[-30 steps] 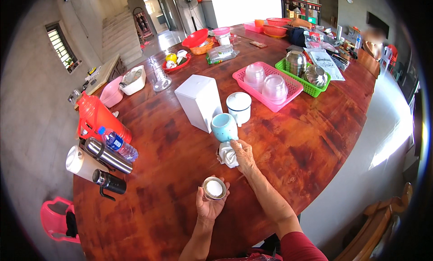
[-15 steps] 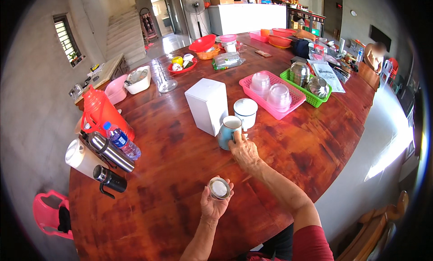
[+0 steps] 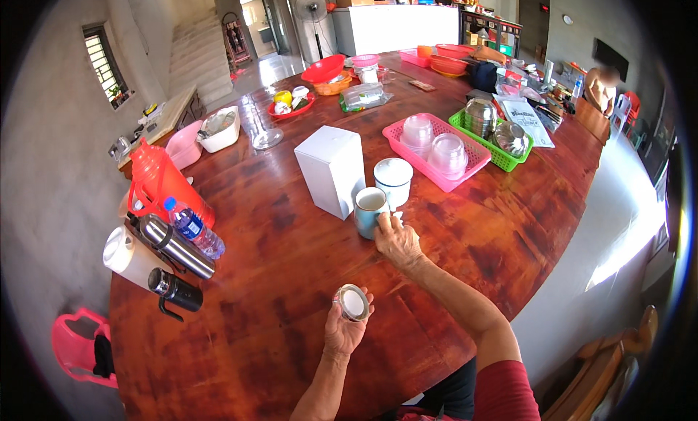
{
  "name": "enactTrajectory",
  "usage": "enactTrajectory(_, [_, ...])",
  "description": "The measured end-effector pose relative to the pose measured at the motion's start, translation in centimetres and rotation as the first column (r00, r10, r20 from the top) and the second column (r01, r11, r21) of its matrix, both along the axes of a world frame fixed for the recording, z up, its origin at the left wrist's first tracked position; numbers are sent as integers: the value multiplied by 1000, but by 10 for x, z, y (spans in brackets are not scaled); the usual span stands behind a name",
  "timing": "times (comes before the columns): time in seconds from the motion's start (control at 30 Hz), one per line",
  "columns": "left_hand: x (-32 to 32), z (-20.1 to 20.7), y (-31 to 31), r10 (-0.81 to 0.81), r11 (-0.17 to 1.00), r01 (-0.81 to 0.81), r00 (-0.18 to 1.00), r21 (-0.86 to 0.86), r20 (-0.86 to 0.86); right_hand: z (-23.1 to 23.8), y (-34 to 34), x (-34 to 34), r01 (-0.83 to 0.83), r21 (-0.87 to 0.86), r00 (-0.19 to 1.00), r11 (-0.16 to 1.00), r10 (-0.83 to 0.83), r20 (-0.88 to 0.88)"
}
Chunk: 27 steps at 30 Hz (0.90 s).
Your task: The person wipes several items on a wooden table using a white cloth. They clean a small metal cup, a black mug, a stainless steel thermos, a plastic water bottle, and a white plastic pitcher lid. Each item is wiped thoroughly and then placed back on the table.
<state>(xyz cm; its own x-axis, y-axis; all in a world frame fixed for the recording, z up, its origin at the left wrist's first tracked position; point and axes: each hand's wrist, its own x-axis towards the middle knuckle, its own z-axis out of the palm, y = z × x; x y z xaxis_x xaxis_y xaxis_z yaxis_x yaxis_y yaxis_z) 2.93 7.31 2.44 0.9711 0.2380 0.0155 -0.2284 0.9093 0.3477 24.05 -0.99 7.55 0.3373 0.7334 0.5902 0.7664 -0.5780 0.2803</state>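
My left hand (image 3: 345,329) holds up a small round lid-like piece (image 3: 354,302) with a white middle and a metallic rim, tilted above the table. Its exact kind is hard to make out. Further forward, the fingers of my right hand (image 3: 400,244) are closed on the handle side of a light blue mug (image 3: 369,216) with a pale inside. The mug is upright, and my fingers cover most of its handle. Just behind it stands a white lidded mug (image 3: 393,179) with a dark line round it. A tall white box (image 3: 330,172) stands beside both mugs.
Plastic bowls sit in a pink basket (image 3: 467,175), beside a green basket (image 3: 525,156) of metal bowls. Along the left edge are a red thermos (image 3: 161,177), a water bottle (image 3: 195,230), a steel flask (image 3: 174,244) and a black flask (image 3: 177,290). A person (image 3: 600,94) is at the far right.
The blue mug has shifted slightly and turned in my right hand, its handle side now more toward me. My left hand has tilted the round piece a little.
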Motion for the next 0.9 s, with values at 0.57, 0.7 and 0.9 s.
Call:
enactTrajectory(0.57, [137,123,45,396,-174,-273,860,946,321,-34,-79,-74,210,504,855,838,93,-510])
enactTrajectory(0.7, [183,137,67,287,-487,-115,915,866,283,-30,-77,-75,182,540,848,822,147,-509])
enactTrajectory(0.9, [226,121,82,203,-548,85,978,832,34,-32,-80,-72,197,526,831,827,144,-537])
